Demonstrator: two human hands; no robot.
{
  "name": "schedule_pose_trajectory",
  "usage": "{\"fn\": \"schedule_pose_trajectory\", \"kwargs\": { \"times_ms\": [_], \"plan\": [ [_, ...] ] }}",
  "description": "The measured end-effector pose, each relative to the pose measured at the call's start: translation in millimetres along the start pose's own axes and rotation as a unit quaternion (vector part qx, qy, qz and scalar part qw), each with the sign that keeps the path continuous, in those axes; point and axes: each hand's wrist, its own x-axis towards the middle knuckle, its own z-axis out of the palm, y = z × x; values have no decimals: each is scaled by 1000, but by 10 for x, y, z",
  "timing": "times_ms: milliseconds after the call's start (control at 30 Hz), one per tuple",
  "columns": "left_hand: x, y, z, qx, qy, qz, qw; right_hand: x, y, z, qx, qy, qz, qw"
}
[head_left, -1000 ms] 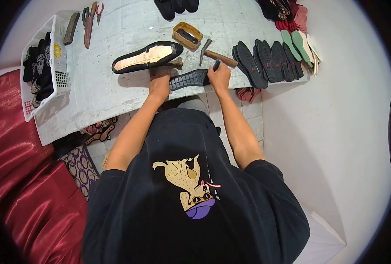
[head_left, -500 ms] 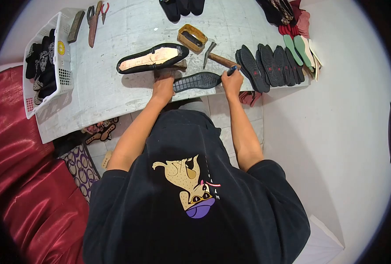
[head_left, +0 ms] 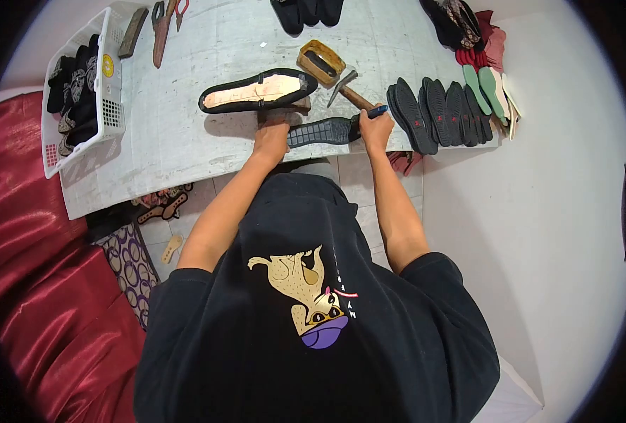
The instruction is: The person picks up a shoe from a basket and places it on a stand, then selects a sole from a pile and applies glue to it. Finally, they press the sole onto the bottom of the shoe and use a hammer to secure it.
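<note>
A black shoe sole [head_left: 321,132] with a grid-patterned tread lies between my hands at the table's near edge. My left hand [head_left: 272,141] is closed around its left end. At the other end my right hand [head_left: 376,132] is closed, with a dark blue marker [head_left: 377,111] sticking out above the fingers and the sole's tip beside them. Just beyond my left hand rests an upturned black shoe [head_left: 256,92] with a pale underside, raised on a wooden support [head_left: 299,106]. A hammer [head_left: 354,96] lies past my right hand, its handle reaching toward the fingers.
Several black soles [head_left: 413,116] stand in a row on the right, with green insoles [head_left: 476,90] behind. A yellowish container [head_left: 321,60] sits beyond the hammer. On the left are a white basket [head_left: 110,92] of black shoe pieces, red-handled pliers [head_left: 180,14] and a dark block [head_left: 133,32].
The whole view has shifted, so the table things appear farther right. Both hands keep their hold at the sole's ends, and my right hand covers slightly more of its tip.
</note>
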Motion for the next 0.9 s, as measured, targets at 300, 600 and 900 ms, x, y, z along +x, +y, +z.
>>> {"fn": "schedule_pose_trajectory", "kwargs": {
  "times_ms": [300, 600, 900],
  "plan": [
    [-10, 1, -15, 3, 9, 4, 1000, -389, -273, 398, -15, -51, -167, 984],
    [-31, -35, 13, 3, 38, 39, 999, -273, 22, 400, -77, -19, -74, 994],
    [-51, -19, 6, -20, 48, 27, 998, -169, -134, 262, -21, -94, -62, 993]
  ]
}}
